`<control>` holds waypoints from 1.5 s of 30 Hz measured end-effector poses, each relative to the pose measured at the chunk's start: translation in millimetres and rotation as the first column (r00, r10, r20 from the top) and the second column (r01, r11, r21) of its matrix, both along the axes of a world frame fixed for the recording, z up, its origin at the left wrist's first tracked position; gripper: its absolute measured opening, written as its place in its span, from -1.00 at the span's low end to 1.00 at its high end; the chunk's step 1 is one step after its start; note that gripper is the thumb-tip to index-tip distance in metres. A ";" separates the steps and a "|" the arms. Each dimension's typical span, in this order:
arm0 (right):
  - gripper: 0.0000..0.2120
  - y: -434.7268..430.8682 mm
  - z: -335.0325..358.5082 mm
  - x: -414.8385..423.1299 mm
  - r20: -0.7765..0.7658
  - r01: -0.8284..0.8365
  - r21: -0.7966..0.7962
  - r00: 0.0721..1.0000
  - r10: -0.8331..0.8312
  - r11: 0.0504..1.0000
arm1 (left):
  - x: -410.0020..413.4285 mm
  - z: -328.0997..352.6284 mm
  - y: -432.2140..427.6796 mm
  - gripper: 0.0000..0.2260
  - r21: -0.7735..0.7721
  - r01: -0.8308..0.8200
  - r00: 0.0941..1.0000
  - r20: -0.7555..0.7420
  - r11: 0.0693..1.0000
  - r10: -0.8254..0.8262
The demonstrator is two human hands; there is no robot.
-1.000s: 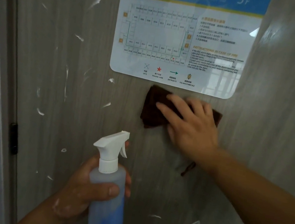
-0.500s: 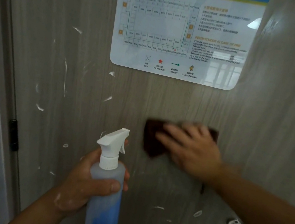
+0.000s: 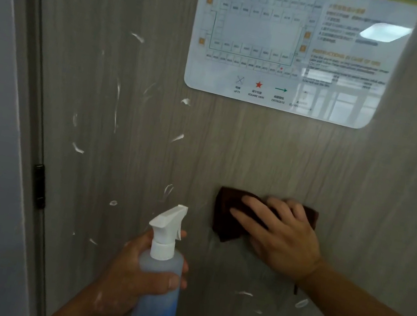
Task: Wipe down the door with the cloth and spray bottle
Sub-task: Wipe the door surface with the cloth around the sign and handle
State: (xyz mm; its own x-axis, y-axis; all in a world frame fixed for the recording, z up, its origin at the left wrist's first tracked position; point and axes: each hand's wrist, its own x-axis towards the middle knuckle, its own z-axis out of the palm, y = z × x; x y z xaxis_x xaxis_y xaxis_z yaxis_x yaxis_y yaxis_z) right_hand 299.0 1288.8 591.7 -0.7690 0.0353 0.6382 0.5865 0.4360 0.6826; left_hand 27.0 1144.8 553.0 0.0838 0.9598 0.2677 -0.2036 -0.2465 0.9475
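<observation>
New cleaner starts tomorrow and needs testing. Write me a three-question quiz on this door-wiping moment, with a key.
1. True or false: the right hand presses the cloth flat against the door, below the floor plan.
2. Which hand holds the spray bottle? A) left B) right C) neither
3. Fill in: most of the white smears lie to the ___ of the cloth.

Key: 1 true. 2 A: the left hand grips it. 3 left.
</observation>
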 end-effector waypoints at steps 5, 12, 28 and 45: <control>-0.53 -0.6 79.9 -24.7 -0.226 0.014 0.065 0.974 0.001 0.998 | -11.1 -0.2 6.6 -0.25 0.007 0.002 1.000 -0.018 1.000 -0.001; -0.51 -1.0 43.2 -62.9 -0.338 0.001 0.029 0.941 0.009 1.000 | -25.0 -6.1 4.6 -0.11 -0.025 0.095 0.995 -0.020 0.995 -0.096; -0.57 -2.4 94.7 -64.9 -0.321 0.049 0.109 0.947 -0.011 0.993 | -47.9 -2.6 -8.4 -0.20 -0.001 0.100 0.994 -0.036 0.995 -0.100; -0.58 -4.1 87.2 -79.5 -0.272 0.007 0.029 0.962 0.002 1.000 | -25.1 15.3 -7.1 -0.16 0.072 0.033 0.999 -0.017 0.997 -0.032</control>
